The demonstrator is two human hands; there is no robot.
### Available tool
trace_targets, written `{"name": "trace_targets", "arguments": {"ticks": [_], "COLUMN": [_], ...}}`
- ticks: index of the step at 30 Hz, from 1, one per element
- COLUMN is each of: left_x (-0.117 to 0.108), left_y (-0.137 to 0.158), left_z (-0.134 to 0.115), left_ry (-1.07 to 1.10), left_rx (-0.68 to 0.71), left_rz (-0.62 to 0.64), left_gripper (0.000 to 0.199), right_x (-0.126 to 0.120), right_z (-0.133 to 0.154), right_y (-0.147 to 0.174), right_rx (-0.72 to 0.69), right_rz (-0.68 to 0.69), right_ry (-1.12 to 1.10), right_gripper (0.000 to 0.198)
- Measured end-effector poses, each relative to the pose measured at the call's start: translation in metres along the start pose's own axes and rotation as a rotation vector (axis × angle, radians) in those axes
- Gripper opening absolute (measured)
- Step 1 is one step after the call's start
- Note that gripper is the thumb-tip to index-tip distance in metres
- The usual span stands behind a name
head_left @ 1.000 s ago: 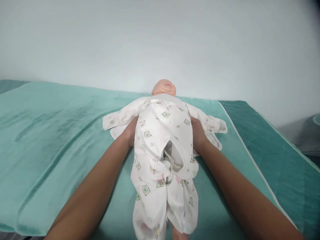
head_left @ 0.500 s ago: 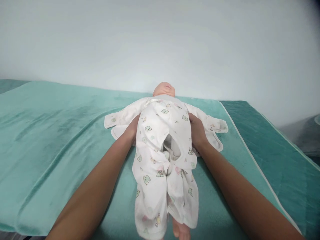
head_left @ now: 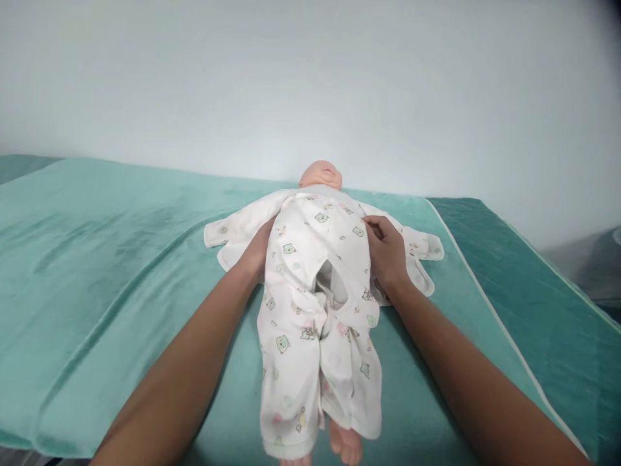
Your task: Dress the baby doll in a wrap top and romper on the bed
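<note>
A baby doll lies on its back, head away from me and bare feet near the bottom edge. White baby trousers with green bear prints cover its legs and reach up to its chest, showing an open crotch slit. A white baby jacket spreads out at both sides, sleeves outward. At the doll's left side in view, my left hand reaches against the trousers, its fingers hidden. My right hand is closed at the opposite side, fingers bent and pinching the edge of the trousers near the waist.
A light teal blanket with soft creases lies under the doll. Darker teal cloth continues on the right beyond a pale edge. A plain white wall rises behind. Something grey stands at the far right.
My right hand has come out from beside the doll and up, so its bent fingers now show at the trousers' edge. My left hand has barely moved.
</note>
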State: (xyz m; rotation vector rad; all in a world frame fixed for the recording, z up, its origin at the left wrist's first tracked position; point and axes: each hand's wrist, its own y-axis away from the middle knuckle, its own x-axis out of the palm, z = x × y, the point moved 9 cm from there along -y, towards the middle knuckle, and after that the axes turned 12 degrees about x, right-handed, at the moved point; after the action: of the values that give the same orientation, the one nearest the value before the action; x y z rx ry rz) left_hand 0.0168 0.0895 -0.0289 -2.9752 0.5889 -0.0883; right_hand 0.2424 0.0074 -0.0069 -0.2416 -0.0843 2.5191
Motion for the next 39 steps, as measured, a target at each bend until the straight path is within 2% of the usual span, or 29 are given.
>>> {"name": "trace_targets", "arguments": {"ticks": [3,6,8,10,12,16,21,25,28,34,36,39], "left_x": [-0.011,-0.030,-0.037,-0.038,-0.032,-0.013,-0.010,-0.004,0.004,0.006,0.003,-0.003], "left_y": [-0.004,-0.006,-0.007,-0.010,-0.015,-0.026,-0.036,-0.039,-0.040,-0.048,-0.054,-0.067], "left_z": [-0.010,-0.026,-0.036,-0.045,-0.053,-0.059,-0.047,-0.049,-0.053,-0.056,-0.054,-0.052], "left_ry": [-0.143,-0.402,-0.465,-0.475,-0.480,-0.381,-0.246,-0.266,-0.329,-0.436,-0.474,-0.547], "left_rx": [0.125,0.256,0.311,0.367,0.417,0.477,0.458,0.448,0.428,0.431,0.417,0.381], "left_rz": [-0.026,-0.178,-0.261,-0.278,-0.224,-0.017,0.069,0.178,0.266,0.252,0.210,0.128], "left_gripper": [0.019,0.016,0.018,0.019,0.020,0.023,0.020,0.019,0.021,0.023,0.021,0.018], "right_x": [-0.001,0.004,0.008,0.014,0.020,0.030,0.043,0.055,0.064,0.067,0.066,0.065], "right_z": [0.012,0.022,0.025,0.026,0.028,0.034,0.038,0.044,0.045,0.041,0.037,0.029], "right_y": [0.002,-0.001,-0.006,-0.011,-0.015,-0.018,-0.023,-0.026,-0.026,-0.029,-0.038,-0.058], "right_rx": [-0.083,-0.174,-0.217,-0.237,-0.240,-0.217,-0.228,-0.268,-0.224,-0.149,-0.113,-0.034], "right_rz": [-0.010,0.039,0.084,0.139,0.195,0.265,0.367,0.456,0.546,0.729,0.700,0.555], "right_ry": [0.022,0.082,0.110,0.117,0.103,0.056,0.098,0.165,0.220,0.127,0.108,0.136], "right_gripper": [0.016,0.017,0.016,0.015,0.012,0.009,0.017,0.023,0.022,0.033,0.034,0.035]}}
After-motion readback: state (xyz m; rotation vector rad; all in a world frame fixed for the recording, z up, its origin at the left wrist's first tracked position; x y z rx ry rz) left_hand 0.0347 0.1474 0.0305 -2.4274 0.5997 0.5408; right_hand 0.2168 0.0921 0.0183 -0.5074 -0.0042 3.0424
